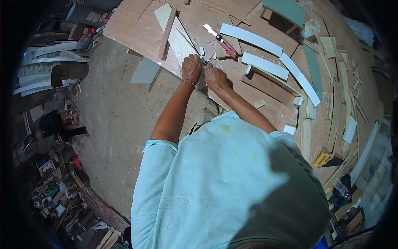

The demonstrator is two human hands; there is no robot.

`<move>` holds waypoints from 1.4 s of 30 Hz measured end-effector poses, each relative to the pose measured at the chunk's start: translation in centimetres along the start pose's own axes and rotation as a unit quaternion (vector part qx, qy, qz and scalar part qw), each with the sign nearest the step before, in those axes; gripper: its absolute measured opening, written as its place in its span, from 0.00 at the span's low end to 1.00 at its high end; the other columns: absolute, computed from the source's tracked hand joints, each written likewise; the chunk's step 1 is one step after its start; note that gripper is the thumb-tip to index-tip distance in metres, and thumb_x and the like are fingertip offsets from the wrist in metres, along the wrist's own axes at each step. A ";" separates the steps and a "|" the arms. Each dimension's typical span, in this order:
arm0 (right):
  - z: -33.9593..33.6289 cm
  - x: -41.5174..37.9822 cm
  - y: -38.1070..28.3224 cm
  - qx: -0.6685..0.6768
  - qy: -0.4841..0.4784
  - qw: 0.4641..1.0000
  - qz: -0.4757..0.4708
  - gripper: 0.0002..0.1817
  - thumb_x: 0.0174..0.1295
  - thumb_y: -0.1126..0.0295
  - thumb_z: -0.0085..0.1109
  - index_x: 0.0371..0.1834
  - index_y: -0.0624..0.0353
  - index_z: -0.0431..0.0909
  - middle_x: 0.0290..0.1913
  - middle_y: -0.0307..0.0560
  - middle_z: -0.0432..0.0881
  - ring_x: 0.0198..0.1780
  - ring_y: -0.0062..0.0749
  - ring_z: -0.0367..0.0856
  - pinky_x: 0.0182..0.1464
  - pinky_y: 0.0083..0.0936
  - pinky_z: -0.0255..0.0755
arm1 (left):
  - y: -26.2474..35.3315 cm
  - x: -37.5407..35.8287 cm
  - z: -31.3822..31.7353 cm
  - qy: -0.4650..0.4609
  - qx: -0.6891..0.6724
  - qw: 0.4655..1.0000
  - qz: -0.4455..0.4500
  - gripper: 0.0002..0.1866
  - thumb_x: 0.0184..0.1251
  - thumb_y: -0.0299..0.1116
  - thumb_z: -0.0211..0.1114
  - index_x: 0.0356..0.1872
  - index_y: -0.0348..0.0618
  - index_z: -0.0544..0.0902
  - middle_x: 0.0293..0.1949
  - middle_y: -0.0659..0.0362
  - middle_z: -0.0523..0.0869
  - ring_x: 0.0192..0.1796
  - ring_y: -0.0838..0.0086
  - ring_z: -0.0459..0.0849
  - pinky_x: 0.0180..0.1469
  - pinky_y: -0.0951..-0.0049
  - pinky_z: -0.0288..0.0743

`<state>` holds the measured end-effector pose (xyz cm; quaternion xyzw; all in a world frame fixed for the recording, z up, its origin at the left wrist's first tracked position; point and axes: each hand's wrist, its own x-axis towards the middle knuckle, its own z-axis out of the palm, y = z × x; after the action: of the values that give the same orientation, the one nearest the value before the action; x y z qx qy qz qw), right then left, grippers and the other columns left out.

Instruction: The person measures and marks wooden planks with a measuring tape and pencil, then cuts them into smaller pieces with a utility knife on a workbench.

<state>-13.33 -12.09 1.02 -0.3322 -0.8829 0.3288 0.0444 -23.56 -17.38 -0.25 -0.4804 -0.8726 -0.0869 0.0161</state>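
Observation:
My left hand (192, 69) is closed, its knuckles up, at the near edge of a pale flat board (181, 40) on the workbench. Right beside it, my right hand (216, 78) is closed too, fingers bent. Between the two hands shows a small dark, thin piece; its kind is too small to tell, and what lies inside the fingers is hidden. Just beyond them are small white scraps (202, 51). A red utility knife (221, 41) with its blade out lies past my right hand. A narrow wooden strip (168, 34) rests across the pale board.
Curved white-faced pieces (251, 39) and a wooden piece with white ends (269, 86) lie to the right on the workbench (124, 25). A green-topped piece (286, 11) stands at the back. A yellow-handled saw (322, 158) lies far right. Another person (58, 126) is at the left.

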 end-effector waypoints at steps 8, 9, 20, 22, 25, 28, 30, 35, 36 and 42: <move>0.0 1.8 -0.7 -0.010 0.012 0.999 -0.033 0.12 0.56 0.69 0.36 0.29 0.67 0.67 0.23 0.64 0.76 0.28 0.54 0.77 0.30 0.40 0.72 | 0.1 0.3 -0.5 -0.017 -0.011 1.000 -0.008 0.06 0.53 0.31 0.52 0.26 0.37 0.71 0.29 0.49 0.74 0.33 0.59 0.74 0.33 0.64 0.69; 0.1 1.6 -0.5 -0.013 0.014 0.999 -0.034 0.12 0.56 0.69 0.36 0.29 0.67 0.68 0.23 0.64 0.76 0.28 0.54 0.77 0.29 0.39 0.72 | 0.2 0.3 -0.7 -0.017 -0.007 1.000 -0.012 0.06 0.52 0.30 0.51 0.25 0.37 0.71 0.28 0.49 0.74 0.33 0.59 0.74 0.33 0.64 0.70; 0.6 -1.3 1.0 0.001 -0.066 0.997 0.039 0.16 0.59 0.65 0.32 0.34 0.69 0.65 0.27 0.68 0.75 0.33 0.58 0.76 0.34 0.46 0.69 | -0.4 0.1 0.1 0.018 0.021 0.999 0.026 0.04 0.52 0.27 0.50 0.25 0.38 0.71 0.27 0.49 0.74 0.32 0.61 0.74 0.32 0.67 0.70; 0.4 -1.2 0.6 0.008 -0.061 0.996 0.060 0.15 0.59 0.65 0.32 0.34 0.68 0.65 0.27 0.67 0.75 0.33 0.58 0.76 0.34 0.45 0.70 | -0.4 0.2 0.2 0.009 0.017 0.999 0.027 0.04 0.52 0.27 0.50 0.26 0.38 0.71 0.27 0.49 0.74 0.32 0.60 0.74 0.32 0.66 0.70; 0.0 -1.2 0.2 -0.007 -0.045 0.998 0.039 0.15 0.59 0.66 0.33 0.34 0.68 0.65 0.27 0.67 0.75 0.33 0.57 0.76 0.34 0.44 0.70 | -0.6 0.3 0.2 0.002 0.018 0.999 0.027 0.05 0.53 0.28 0.49 0.26 0.38 0.71 0.27 0.49 0.74 0.31 0.61 0.74 0.32 0.66 0.70; -0.1 -0.9 0.2 -0.020 -0.049 0.998 0.034 0.14 0.59 0.66 0.33 0.34 0.67 0.65 0.27 0.66 0.75 0.32 0.57 0.76 0.34 0.44 0.70 | -0.8 0.4 -0.3 0.009 0.005 0.999 0.039 0.04 0.52 0.27 0.49 0.26 0.38 0.71 0.27 0.50 0.75 0.31 0.61 0.75 0.32 0.65 0.69; -0.3 -0.9 0.1 -0.018 -0.047 0.998 0.022 0.14 0.59 0.66 0.33 0.34 0.67 0.65 0.26 0.66 0.75 0.32 0.57 0.76 0.34 0.45 0.70 | -0.9 0.5 -0.8 -0.020 0.040 0.998 0.045 0.03 0.51 0.26 0.50 0.26 0.39 0.71 0.27 0.51 0.75 0.30 0.62 0.76 0.33 0.65 0.68; -0.5 -1.2 -0.1 -0.029 -0.039 0.999 0.017 0.13 0.57 0.68 0.35 0.33 0.68 0.67 0.26 0.64 0.76 0.31 0.54 0.77 0.32 0.43 0.72 | -0.6 0.4 -1.3 -0.029 0.039 0.998 0.037 0.02 0.50 0.25 0.51 0.26 0.40 0.71 0.28 0.52 0.76 0.31 0.63 0.77 0.34 0.66 0.68; -0.5 -1.2 -0.1 -0.034 -0.044 0.998 0.019 0.13 0.57 0.68 0.35 0.33 0.68 0.66 0.26 0.64 0.76 0.31 0.54 0.77 0.32 0.43 0.72 | -0.6 0.5 -1.2 -0.035 0.037 0.999 0.020 0.02 0.50 0.26 0.51 0.26 0.40 0.71 0.28 0.52 0.76 0.31 0.64 0.77 0.34 0.67 0.68; -0.6 -1.0 -0.5 -0.021 -0.040 0.999 0.030 0.13 0.57 0.69 0.35 0.32 0.67 0.67 0.27 0.64 0.76 0.32 0.54 0.77 0.33 0.41 0.72 | -0.2 0.2 -0.6 -0.005 0.042 0.999 0.029 0.03 0.51 0.27 0.51 0.26 0.40 0.71 0.28 0.54 0.76 0.33 0.66 0.76 0.34 0.68 0.68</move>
<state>-12.66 -12.63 1.94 -0.3460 -0.8802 0.3247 -0.0074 -23.90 -17.41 0.34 -0.5045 -0.8615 -0.0472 0.0345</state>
